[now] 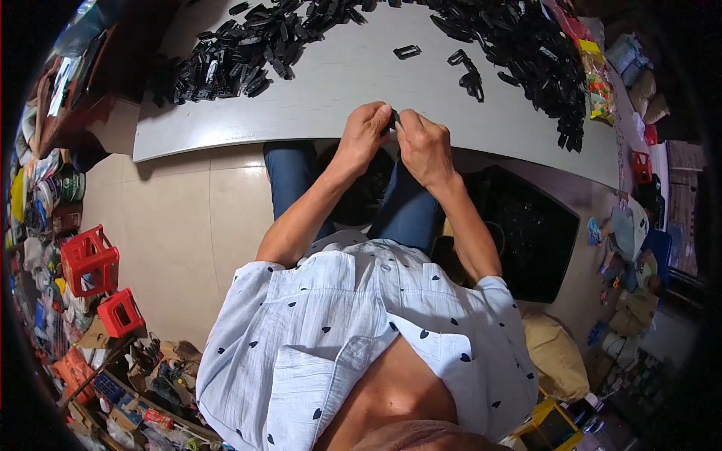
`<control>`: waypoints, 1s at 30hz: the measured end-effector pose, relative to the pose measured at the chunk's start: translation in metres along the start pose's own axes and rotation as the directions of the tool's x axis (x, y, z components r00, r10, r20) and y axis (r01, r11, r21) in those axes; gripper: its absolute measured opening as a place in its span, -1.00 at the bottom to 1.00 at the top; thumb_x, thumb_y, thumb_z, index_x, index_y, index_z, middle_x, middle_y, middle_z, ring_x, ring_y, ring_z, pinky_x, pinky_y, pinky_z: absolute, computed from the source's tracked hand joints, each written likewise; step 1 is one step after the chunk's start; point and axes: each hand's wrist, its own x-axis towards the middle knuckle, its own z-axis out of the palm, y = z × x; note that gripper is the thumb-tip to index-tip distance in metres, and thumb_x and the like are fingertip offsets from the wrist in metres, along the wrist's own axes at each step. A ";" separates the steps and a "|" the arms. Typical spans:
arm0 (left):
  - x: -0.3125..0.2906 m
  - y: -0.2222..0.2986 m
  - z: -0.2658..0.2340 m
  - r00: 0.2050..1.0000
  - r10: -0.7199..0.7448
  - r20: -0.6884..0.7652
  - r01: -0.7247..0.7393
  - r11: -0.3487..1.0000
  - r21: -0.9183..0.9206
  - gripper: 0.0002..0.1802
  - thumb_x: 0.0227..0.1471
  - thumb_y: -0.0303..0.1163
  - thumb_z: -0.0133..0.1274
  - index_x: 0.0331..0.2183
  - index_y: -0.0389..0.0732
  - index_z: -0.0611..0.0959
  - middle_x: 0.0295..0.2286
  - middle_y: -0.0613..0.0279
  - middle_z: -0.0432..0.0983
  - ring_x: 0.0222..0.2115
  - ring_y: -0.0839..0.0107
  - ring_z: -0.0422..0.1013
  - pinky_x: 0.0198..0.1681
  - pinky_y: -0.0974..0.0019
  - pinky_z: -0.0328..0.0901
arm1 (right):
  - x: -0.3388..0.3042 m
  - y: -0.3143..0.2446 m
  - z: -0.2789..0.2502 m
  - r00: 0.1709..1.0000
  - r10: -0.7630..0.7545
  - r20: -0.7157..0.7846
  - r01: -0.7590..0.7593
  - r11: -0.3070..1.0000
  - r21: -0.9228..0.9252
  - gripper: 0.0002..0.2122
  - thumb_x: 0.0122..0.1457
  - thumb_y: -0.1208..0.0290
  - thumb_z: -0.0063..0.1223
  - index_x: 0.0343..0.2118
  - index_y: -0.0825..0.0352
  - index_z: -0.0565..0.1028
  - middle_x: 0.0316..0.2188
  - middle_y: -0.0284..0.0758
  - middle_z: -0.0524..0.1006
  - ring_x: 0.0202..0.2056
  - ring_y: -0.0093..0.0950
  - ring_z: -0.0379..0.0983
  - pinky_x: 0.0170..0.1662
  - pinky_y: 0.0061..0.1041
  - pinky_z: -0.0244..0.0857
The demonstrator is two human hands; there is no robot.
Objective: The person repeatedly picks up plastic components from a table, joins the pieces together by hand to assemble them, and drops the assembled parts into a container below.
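My left hand (363,135) and my right hand (423,145) meet at the near edge of a grey table (331,83). Together they pinch one small black plastic part (394,119) between the fingertips. A heap of similar black parts (241,46) lies on the table's far left. A larger heap of black parts (526,45) spreads along the far right. A few loose black parts (407,52) lie in the middle beyond my hands.
A black bag or bin (526,225) holding dark pieces stands under the table by my right knee. Two red plastic crates (92,259) and cluttered goods line the left wall. A tan sack (555,353) lies at the lower right. Colourful packets (599,83) sit at the table's right end.
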 end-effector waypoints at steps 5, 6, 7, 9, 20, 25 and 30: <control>0.004 -0.004 -0.011 0.969 0.240 0.064 -0.244 0.967 0.065 -0.70 0.14 -0.15 -0.09 -0.40 -0.20 0.52 -0.41 0.36 0.33 -0.55 0.65 0.22 -0.56 0.58 0.12 | -0.007 0.001 -0.009 0.908 0.308 0.283 -0.364 0.252 0.897 -0.53 0.02 0.32 0.19 -0.05 0.40 0.30 -0.34 -0.36 0.44 -0.38 -0.52 0.41 -0.51 -0.59 0.32; 0.005 -0.003 -0.009 0.896 0.438 0.070 -0.443 0.891 0.101 -0.67 0.13 -0.13 -0.07 -0.34 -0.22 0.55 -0.29 0.31 0.37 -0.51 0.63 0.28 -0.56 0.60 0.13 | -0.010 0.003 -0.010 0.874 0.335 0.351 -0.361 -0.035 0.932 -0.47 0.01 0.29 0.21 0.00 0.39 0.27 -0.29 -0.37 0.43 -0.35 -0.53 0.40 -0.51 -0.63 0.32; 0.003 -0.002 -0.009 0.930 0.361 0.065 -0.365 0.928 0.078 -0.62 0.10 -0.11 -0.04 -0.24 -0.23 0.57 -0.10 0.30 0.31 -0.34 0.52 0.35 -0.39 0.54 0.20 | -0.012 0.002 -0.007 0.875 0.334 0.350 -0.359 -0.035 0.932 -0.47 0.01 0.29 0.21 0.00 0.39 0.27 -0.29 -0.37 0.43 -0.35 -0.53 0.40 -0.51 -0.63 0.32; -0.007 0.002 -0.007 0.970 0.210 0.119 -0.201 0.976 -0.083 -0.62 0.09 -0.10 -0.03 -0.24 -0.24 0.58 -0.09 0.29 0.30 -0.30 0.49 0.34 -0.28 0.49 0.19 | -0.016 0.000 0.004 0.853 0.237 0.465 -0.442 -0.145 0.885 -0.48 -0.02 0.24 0.24 -0.03 0.37 0.33 -0.36 -0.38 0.45 -0.43 -0.59 0.39 -0.54 -0.72 0.28; 0.067 0.051 -0.129 0.599 0.790 0.128 0.127 -0.251 0.960 -0.78 -0.21 -0.27 0.16 -0.46 -0.11 0.51 -0.51 0.17 0.32 -0.41 0.18 0.26 -0.38 0.16 0.13 | -0.029 -0.005 0.013 0.893 0.053 0.448 -0.101 0.991 0.085 -0.81 -0.07 0.39 0.18 -0.54 0.41 0.44 -0.62 -0.25 0.43 -0.54 -0.33 0.37 -0.41 -0.44 0.25; 0.096 0.039 -0.147 0.646 0.738 0.197 0.169 -0.390 0.905 -0.82 -0.25 -0.36 0.11 -0.51 -0.16 0.46 -0.51 0.14 0.32 -0.41 0.16 0.26 -0.39 0.16 0.12 | 0.023 0.037 0.014 0.991 0.106 0.087 -0.118 0.982 0.146 -0.76 0.13 0.28 -0.11 -0.47 0.37 0.45 -0.44 -0.06 0.44 -0.41 -0.12 0.42 -0.34 -0.20 0.28; 0.086 0.036 -0.125 0.657 0.720 0.224 -0.095 -0.215 0.972 -0.80 -0.30 -0.49 0.08 -0.49 -0.22 0.43 -0.48 0.08 0.30 -0.39 0.10 0.25 -0.40 0.09 0.15 | 0.091 0.088 0.024 0.994 0.108 0.002 -0.106 0.984 -0.143 -0.80 0.03 0.48 0.05 -0.25 0.32 0.50 -0.37 -0.10 0.41 -0.33 -0.15 0.40 -0.32 -0.24 0.29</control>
